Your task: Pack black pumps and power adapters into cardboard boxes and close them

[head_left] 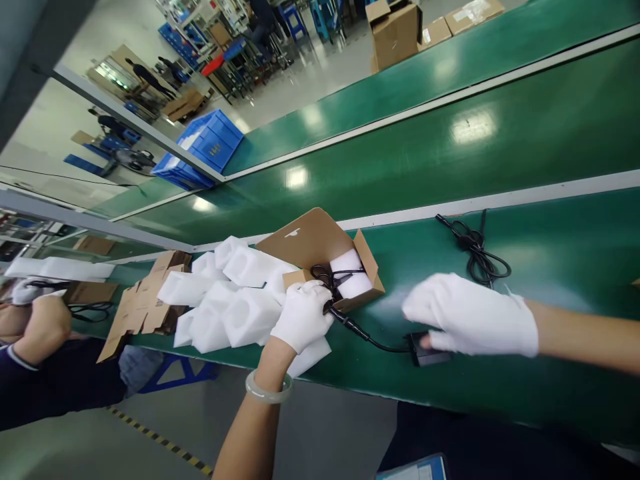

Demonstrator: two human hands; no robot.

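My left hand (305, 315), in a white glove, has its fingers curled at the front of an open cardboard box (313, 237), closed on a black cable. From there a thick black connector (350, 325) and its lead run right to a black power adapter (430, 350) on the green bench. Over that adapter is my gloved right hand (467, 317), slightly blurred, fingers stretched out and thumb at the adapter's top. Inside the box lie more black cable (323, 273) and a white foam block (353, 273).
White foam pieces (250, 313) pile left of the box, beside flattened cardboard boxes (150, 297). A coiled black cable (480, 253) lies at the back right. At far left, a co-worker's hands (43, 313) handle a cable. A blue crate (213, 140) stands beyond the bench.
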